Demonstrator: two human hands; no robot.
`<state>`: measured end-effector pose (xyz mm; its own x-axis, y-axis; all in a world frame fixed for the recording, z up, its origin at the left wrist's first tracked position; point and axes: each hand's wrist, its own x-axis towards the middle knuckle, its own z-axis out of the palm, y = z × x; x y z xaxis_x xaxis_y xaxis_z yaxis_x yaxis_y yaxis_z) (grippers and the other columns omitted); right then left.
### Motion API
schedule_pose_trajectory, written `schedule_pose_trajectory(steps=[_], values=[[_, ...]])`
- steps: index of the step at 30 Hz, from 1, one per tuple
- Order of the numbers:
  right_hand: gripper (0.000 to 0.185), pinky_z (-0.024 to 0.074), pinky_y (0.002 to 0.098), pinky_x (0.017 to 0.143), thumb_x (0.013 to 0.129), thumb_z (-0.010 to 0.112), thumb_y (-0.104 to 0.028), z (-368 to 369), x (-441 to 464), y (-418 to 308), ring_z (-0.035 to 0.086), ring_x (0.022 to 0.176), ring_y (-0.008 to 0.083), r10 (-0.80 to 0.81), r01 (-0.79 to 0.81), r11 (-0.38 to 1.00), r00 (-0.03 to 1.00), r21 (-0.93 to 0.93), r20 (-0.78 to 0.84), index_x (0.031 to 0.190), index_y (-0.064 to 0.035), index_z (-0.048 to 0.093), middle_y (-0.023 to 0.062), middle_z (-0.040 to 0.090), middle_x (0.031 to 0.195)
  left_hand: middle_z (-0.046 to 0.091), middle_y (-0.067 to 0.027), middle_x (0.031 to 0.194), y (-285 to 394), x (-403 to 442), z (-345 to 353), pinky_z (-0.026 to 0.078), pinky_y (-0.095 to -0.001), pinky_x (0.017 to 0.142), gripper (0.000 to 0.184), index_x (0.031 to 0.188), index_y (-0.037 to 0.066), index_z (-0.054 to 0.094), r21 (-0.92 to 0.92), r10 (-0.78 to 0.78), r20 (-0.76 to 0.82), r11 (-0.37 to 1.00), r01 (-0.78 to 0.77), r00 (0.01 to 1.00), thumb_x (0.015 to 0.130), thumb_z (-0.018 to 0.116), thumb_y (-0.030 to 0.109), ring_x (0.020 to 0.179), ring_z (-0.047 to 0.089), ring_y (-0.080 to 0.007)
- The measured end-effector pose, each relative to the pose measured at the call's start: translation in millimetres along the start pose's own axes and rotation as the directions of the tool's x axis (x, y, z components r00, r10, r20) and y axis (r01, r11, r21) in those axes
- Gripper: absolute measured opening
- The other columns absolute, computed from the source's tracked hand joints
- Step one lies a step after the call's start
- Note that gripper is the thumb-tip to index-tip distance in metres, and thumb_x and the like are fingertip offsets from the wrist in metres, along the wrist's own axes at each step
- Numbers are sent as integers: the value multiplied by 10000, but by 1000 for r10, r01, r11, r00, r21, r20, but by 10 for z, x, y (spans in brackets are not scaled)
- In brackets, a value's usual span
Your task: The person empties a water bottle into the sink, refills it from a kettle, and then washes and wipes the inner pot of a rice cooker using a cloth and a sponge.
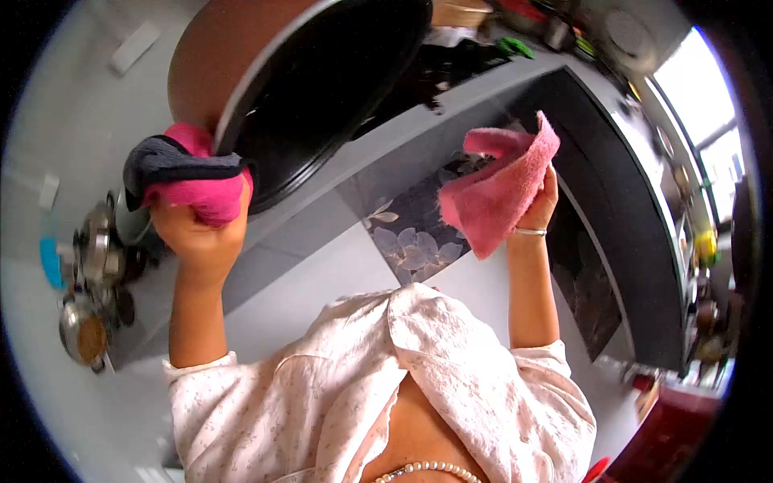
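Note:
My left hand [201,233] is closed round a folded pink and grey cloth [189,173] at the near edge of a large pan. The pan [322,97] has a brown outside, a pale rim and a black inside, and it is tilted up on its side at the top of the view. The cloth covers the spot where my fingers meet the rim. On the right, away from the pan, my right hand [546,205] grips a pink fluffy cloth [503,189], which hangs in loose folds and hides most of the fingers.
Behind the pan runs a counter with a black stove top [439,76] and a green item [515,48]. Dark cabinets [592,121] with flower panels [415,249] stand below. Metal pots [84,326] are at the left, a window [700,84] at the right, a red object [664,435] lower right.

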<state>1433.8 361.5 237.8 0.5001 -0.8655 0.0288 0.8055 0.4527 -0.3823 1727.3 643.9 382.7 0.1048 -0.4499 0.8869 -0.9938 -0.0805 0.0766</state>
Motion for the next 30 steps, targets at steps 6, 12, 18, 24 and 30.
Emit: schedule_pose_trajectory(steps=[6, 12, 18, 24, 30], values=[[335, 545, 405, 836, 894, 498, -296, -522, -515, -894, 665, 911, 269, -209, 216, 975, 968, 41, -136, 1023, -26, 650, 128, 689, 983, 623, -87, 861, 669, 510, 1073, 467, -371, 737, 214, 846, 76, 618, -161, 297, -24, 941, -297, 955, 686, 756, 43, 791, 600, -295], [340, 543, 363, 798, 893, 494, -250, -464, -661, -1426, 647, 924, 237, -355, 353, 934, 935, -49, -23, 1174, -65, 543, 116, 644, 1034, 646, -89, 970, 1120, 512, 1973, 444, -433, 898, 339, 933, 135, 662, -247, 299, 57, 929, -276, 953, 608, 719, 58, 934, 603, -323], [347, 424, 399, 927, 788, 636, -157, 327, -206, -1407, 528, 1073, 244, -415, 678, -334, 517, -654, 748, 1125, -88, 589, 105, 560, 1112, 630, -158, 935, 1667, 707, 2568, 480, -431, 730, 299, 952, 64, 616, -477, 357, -8, 820, -318, 934, 675, 724, 91, 823, 605, -359], [371, 393, 374, 1018, 705, 657, -218, 785, 292, -1466, 492, 1217, 185, 64, 429, -903, 155, -9, 986, 1076, -216, 656, -67, 573, 1198, 593, -138, 786, 1946, 528, 2628, 433, -387, 669, 226, 821, 59, 583, -665, 261, 161, 741, -91, 952, 632, 702, 85, 730, 568, -325], [373, 512, 346, 650, 755, 669, -162, 676, 477, -2254, 634, 751, 256, -128, 462, -801, 490, -381, 862, 1110, -59, 617, 105, 635, 908, 605, -86, 794, 1787, 727, 2483, 435, -339, 682, 216, 818, 77, 599, -792, 138, 214, 604, 89, 967, 632, 709, 65, 722, 580, -256]])
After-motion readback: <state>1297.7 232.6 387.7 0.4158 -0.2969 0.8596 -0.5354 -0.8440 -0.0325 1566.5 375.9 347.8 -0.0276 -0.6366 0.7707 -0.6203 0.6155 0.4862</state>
